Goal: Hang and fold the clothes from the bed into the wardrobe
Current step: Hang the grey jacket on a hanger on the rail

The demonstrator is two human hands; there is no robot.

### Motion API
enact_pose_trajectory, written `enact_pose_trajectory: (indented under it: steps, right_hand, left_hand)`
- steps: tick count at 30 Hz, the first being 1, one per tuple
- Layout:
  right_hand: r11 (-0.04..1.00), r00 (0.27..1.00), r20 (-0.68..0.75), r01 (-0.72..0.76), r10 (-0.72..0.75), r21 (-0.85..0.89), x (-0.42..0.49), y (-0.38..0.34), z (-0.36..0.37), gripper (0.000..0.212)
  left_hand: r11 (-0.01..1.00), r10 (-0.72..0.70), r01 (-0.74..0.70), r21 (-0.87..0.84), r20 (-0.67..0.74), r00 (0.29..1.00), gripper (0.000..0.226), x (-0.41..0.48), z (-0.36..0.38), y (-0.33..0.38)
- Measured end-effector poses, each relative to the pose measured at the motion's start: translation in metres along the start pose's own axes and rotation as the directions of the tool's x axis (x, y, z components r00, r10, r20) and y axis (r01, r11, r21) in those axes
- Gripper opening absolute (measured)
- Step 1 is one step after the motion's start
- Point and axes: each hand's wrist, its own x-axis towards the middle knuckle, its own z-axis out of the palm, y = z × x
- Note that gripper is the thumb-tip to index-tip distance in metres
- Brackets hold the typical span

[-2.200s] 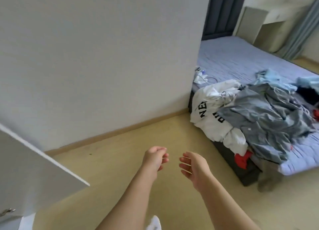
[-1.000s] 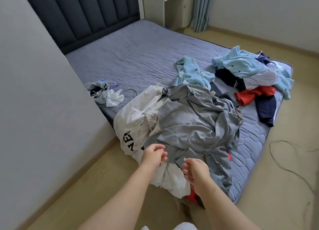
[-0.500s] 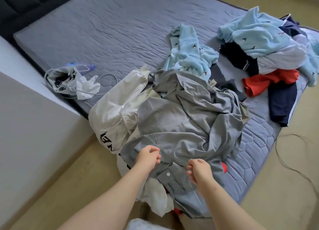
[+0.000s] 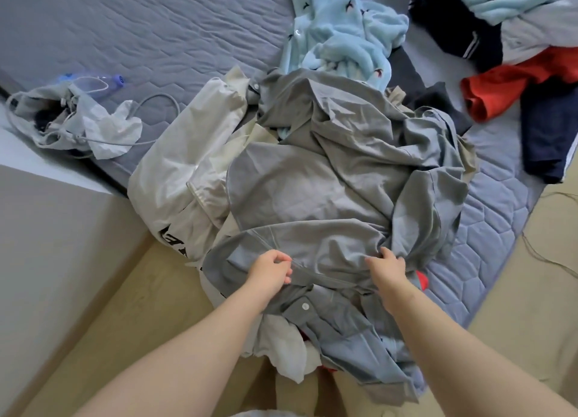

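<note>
A crumpled grey button-up shirt (image 4: pixel 328 182) lies on top of the clothes pile at the near corner of the bed (image 4: pixel 140 41). My left hand (image 4: pixel 270 269) pinches a fold of the shirt near its buttoned placket. My right hand (image 4: pixel 387 265) grips the shirt's fabric a little to the right. Under the shirt lies a white garment with black lettering (image 4: pixel 184 172). Behind it is a light blue fleece piece (image 4: pixel 341 38).
More clothes lie at the right: a red piece (image 4: pixel 506 85), navy pieces (image 4: pixel 550 135) and light blue and white ones. A grey drawstring bag with a cord (image 4: pixel 62 125) sits at the left of the mattress. A grey wall (image 4: pixel 47 244) is at the left. A thin cable (image 4: pixel 547 254) lies on the floor at the right.
I have walked from the wardrobe door to the bed and leaned over the pile. Both hands, held loosely in the air before, have come down onto the grey shirt and taken hold of it.
</note>
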Motion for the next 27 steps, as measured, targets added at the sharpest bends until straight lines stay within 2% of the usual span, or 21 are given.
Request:
enact_pose_trajectory:
  steps: [3, 7, 10, 13, 15, 17, 19, 21, 23, 25, 27]
  right_hand:
    - [0.997, 0.997, 0.047, 0.054, -0.057, 0.051, 0.001, -0.004, 0.01, 0.039]
    - [0.942, 0.989, 0.025, 0.129, -0.144, 0.309, -0.02, -0.011, 0.013, 0.03]
    - [0.873, 0.989, -0.011, 0.134, -0.146, 0.47, -0.047, -0.018, 0.002, 0.016]
    - [0.78, 0.987, -0.001, 0.128, -0.161, 0.613, -0.077, -0.025, -0.012, 0.03]
    - [0.742, 0.98, 0.055, 0.106, -0.189, 0.662, -0.099, -0.033, -0.016, 0.041]
    - [0.695, 0.964, 0.148, 0.05, -0.222, 0.717, -0.124, -0.047, -0.017, 0.048]
    - [0.649, 0.93, 0.232, 0.01, -0.286, 0.761, -0.151, -0.059, -0.019, 0.052]
    - [0.636, 0.88, 0.282, 0.029, -0.382, 0.771, -0.176, -0.07, -0.022, 0.053]
    - [0.623, 0.828, 0.3, 0.074, -0.473, 0.779, -0.197, -0.081, -0.03, 0.049]
    - [0.571, 0.78, 0.273, 0.129, -0.563, 0.811, -0.215, -0.091, -0.04, 0.032]
    - [0.566, 0.742, 0.222, 0.248, -0.633, 0.786, -0.226, -0.095, -0.052, 0.01]
  left_hand:
    - [0.999, -0.028, 0.027, 0.025, 0.004, 1.0, 0.014, 0.006, -0.002, -0.007]
    - [0.999, -0.009, 0.009, 0.032, 0.002, 1.0, 0.018, 0.003, -0.008, -0.009]
    - [0.997, 0.062, -0.061, 0.046, -0.016, 0.998, 0.031, -0.006, -0.016, -0.006]
    - [0.974, 0.177, -0.178, 0.141, 0.018, 0.984, 0.037, -0.022, -0.023, 0.001]
    - [0.933, 0.286, -0.297, 0.205, 0.083, 0.955, 0.045, -0.037, -0.028, 0.008]
    - [0.879, 0.398, -0.425, 0.215, 0.157, 0.904, 0.068, -0.058, -0.032, 0.014]
    - [0.805, 0.51, -0.554, 0.214, 0.229, 0.829, 0.074, -0.078, -0.035, 0.019]
    - [0.816, 0.546, -0.571, 0.096, 0.201, 0.814, 0.053, -0.1, -0.035, 0.025]
    - [0.841, 0.529, -0.506, -0.194, 0.094, 0.843, 0.024, -0.122, -0.041, 0.038]
    - [0.833, 0.455, -0.439, -0.335, -0.034, 0.89, 0.03, -0.139, -0.05, 0.05]
    - [0.773, 0.441, -0.443, -0.453, -0.117, 0.89, 0.028, -0.154, -0.058, 0.061]
